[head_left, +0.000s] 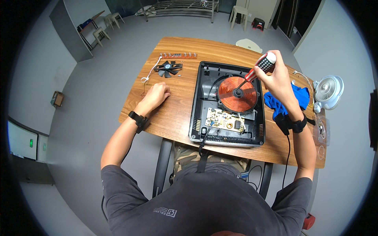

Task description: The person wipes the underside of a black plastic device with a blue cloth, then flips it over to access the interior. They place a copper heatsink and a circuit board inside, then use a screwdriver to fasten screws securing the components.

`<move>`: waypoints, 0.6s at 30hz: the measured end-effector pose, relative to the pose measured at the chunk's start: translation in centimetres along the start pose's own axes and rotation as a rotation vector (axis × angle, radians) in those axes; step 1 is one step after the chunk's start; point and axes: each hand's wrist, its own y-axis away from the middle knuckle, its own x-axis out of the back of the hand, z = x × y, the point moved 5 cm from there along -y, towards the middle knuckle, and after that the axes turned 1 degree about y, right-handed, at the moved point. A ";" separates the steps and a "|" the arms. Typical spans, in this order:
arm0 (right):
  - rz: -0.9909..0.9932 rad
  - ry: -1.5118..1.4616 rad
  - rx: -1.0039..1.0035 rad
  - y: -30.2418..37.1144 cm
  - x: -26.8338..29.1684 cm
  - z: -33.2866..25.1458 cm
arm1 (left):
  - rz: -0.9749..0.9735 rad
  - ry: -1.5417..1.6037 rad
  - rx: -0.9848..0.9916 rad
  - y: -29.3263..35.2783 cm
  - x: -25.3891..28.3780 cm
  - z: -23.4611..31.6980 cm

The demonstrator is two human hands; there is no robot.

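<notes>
My right hand (277, 80) is wrapped around a screwdriver (263, 65) with a red, white and black handle. The shaft slants down and left, its tip at the dark centre of a round copper coil (228, 94). The coil sits inside an opened black induction cooker housing (195, 114). Nearer to me in the same housing lies a pale circuit board (224, 120) with small components. Loosely curled on the tabletop left of the housing, my left hand (156, 95) shows nothing in its fingers. Beyond it lies a black fan (168, 69).
A narrow circuit strip (178, 56) with a white cable lies at the wooden table's (181, 118) far left. To the right are a blue cloth (301, 96), a small white fan (328, 92) and a clear plastic tray (322, 131). A pale stool (249, 45) stands behind the table.
</notes>
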 end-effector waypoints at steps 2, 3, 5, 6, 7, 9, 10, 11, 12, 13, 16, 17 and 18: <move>-0.036 -0.057 0.004 0.5 -0.8 -1.1 | -0.006 -0.006 0.014 -0.1 0.2 0.2; -0.047 -0.065 0.014 0.8 -1.3 -1.0 | -0.012 -0.015 0.034 -0.1 0.1 0.1; -0.084 -0.073 0.014 1.2 -2.1 -1.5 | -0.022 -0.035 0.074 0.0 0.1 -0.1; -0.089 -0.099 0.043 1.4 -2.5 -1.6 | -0.027 -0.048 0.076 0.0 0.2 0.0; -0.089 -0.093 0.063 1.6 -2.5 -1.9 | -0.035 -0.060 0.076 0.0 0.4 0.1; -0.092 -0.103 0.066 1.7 -2.5 -2.2 | -0.043 -0.067 0.103 0.0 0.9 0.1; -0.091 -0.117 0.045 1.9 -2.3 -2.2 | -0.047 -0.061 0.126 -0.1 1.4 0.2; -0.092 -0.131 0.024 2.0 -2.2 -2.3 | -0.051 -0.056 0.149 -0.2 1.8 0.4; -0.089 -0.148 0.037 1.9 -2.1 -2.6 | -0.021 0.014 0.151 -0.2 2.4 0.9; -0.085 -0.164 0.042 1.9 -2.0 -2.9 | 0.002 0.087 0.150 -0.1 2.9 2.0; -0.098 -0.314 0.019 2.3 -2.1 -3.1 | 0.035 0.266 0.031 0.1 3.6 7.9; -0.115 -0.343 -0.006 2.5 -2.4 -3.3 | 0.005 0.301 -0.008 0.3 3.6 9.9; -0.131 -0.371 -0.030 2.7 -2.6 -3.4 | -0.026 0.336 -0.048 0.4 3.2 11.6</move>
